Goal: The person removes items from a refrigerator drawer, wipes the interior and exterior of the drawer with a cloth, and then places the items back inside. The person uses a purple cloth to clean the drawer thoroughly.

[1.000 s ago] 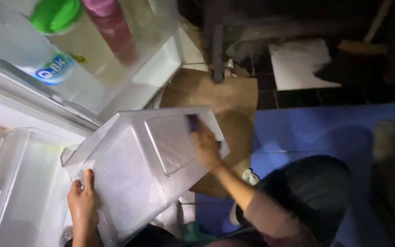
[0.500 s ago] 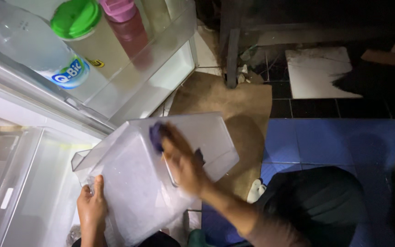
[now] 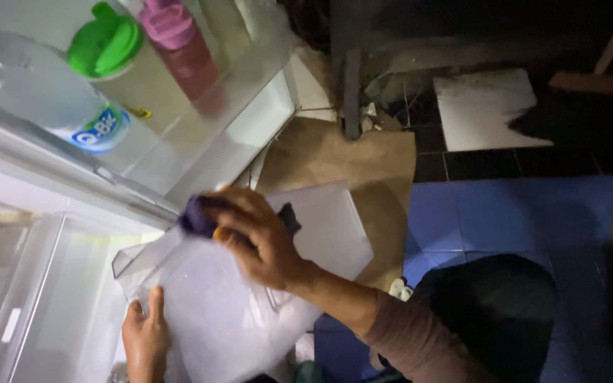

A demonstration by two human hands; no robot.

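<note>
A person crouches at an open refrigerator, seen from above. The right hand (image 3: 260, 237) is clenched around a dark purple cloth (image 3: 200, 215), pressing it onto the clear plastic drawer (image 3: 228, 312) that is held out in front of the fridge. A second ago this hand and cloth were at the drawer's far right edge; since then they have swept left across the panel and now sit at its far left corner, close to the fridge door. That sweep suggests the wiping has covered the far edge of the drawer, while the wide near part under the wrist looks not yet rubbed.

The left hand (image 3: 145, 340) grips the drawer's near left rim, fingers curled over the edge, much where it was before, keeping the drawer steady and tilted.

The drawer's surface is translucent, cloudy and lightly speckled.

To the far left, the fridge door shelf (image 3: 250, 113) holds a large clear bottle (image 3: 30, 99), a container with a green lid (image 3: 104, 46) and a pink bottle (image 3: 179, 42). To the left lies the white, lit fridge interior (image 3: 44, 284). The room beyond is dim: a brown mat (image 3: 363, 163), blue floor tiles (image 3: 505, 213) to the right, black tiles farther off, and a pale board (image 3: 484, 110).
</note>
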